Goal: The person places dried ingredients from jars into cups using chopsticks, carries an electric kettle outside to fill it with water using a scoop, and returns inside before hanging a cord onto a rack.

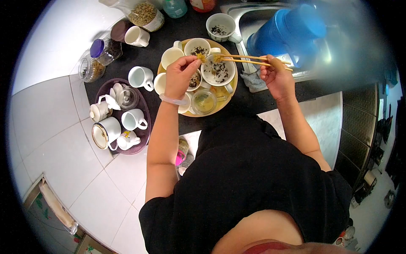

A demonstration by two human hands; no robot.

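My right hand (278, 78) grips a pair of chopsticks (243, 59), their tips over a white cup (231, 76) with dark tea leaves inside. A yellowish-brown dried flower (218, 58) sits at the tips. My left hand (182, 73) pinches a small yellow dried flower (201, 57) between thumb and fingertips, beside that cup. Another cup of leaves (197, 41) stands just behind. Several white cups and a glass cup with pale yellow liquid (204, 101) share the round tray (228, 106). My left hand and forearm partly cover the cups on the left.
At the left, a purple tray (146, 122) holds cups, a small teapot and a glass jar. Jars, one with a purple lid (97, 48), line the wall. A cup with leaves (221, 27) stands near the sink (243, 21), where a large blue container (283, 36) and grey cloth (253, 81) are.
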